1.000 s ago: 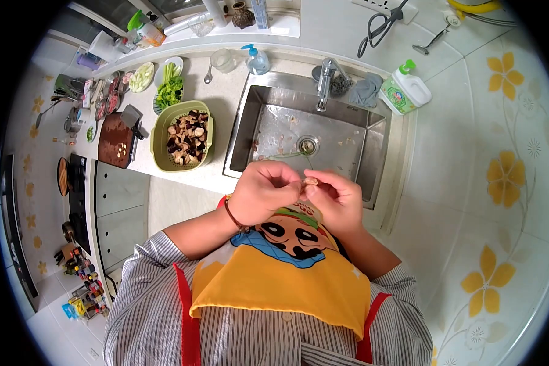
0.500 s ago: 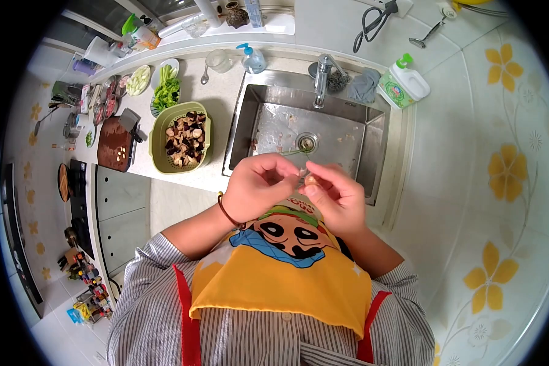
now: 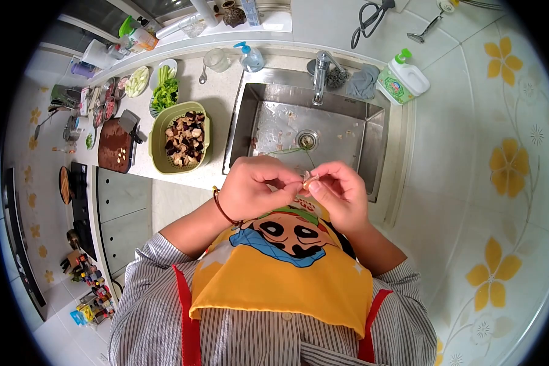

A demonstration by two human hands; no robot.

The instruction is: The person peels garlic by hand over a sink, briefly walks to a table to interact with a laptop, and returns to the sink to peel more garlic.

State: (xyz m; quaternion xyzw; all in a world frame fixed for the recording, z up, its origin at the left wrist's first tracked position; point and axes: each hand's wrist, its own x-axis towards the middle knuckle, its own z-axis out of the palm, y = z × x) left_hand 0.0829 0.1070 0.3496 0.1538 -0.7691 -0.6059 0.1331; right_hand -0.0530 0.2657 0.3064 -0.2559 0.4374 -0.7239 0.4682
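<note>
Over the near edge of the sink (image 3: 341, 116), my two hands meet at a small garlic clove (image 3: 311, 180) with loose papery skin on it. My right hand (image 3: 341, 192) pinches the clove between thumb and forefinger. From the other side, my left hand (image 3: 259, 189) has thumb and forefinger pressed together at the clove's skin; its remaining fingers are curled. Fingertips partly cover the clove. Below the hands, a thin green stem (image 3: 291, 150) lies in the sink beside the drain (image 3: 307, 139), with small scraps scattered on the metal.
Left of the sink stands a green basket (image 3: 155, 143) of cut mushrooms (image 3: 186, 137). Beyond it are a cutting board (image 3: 111, 143) with several pale cloves, a cleaver (image 3: 130, 122), and green vegetables (image 3: 165, 91). A faucet (image 3: 320, 79) and detergent bottle (image 3: 402, 79) stand behind the sink.
My left fingertips have moved right, closer against the clove, and the papery skin stands up more visibly. The view has shifted slightly.
</note>
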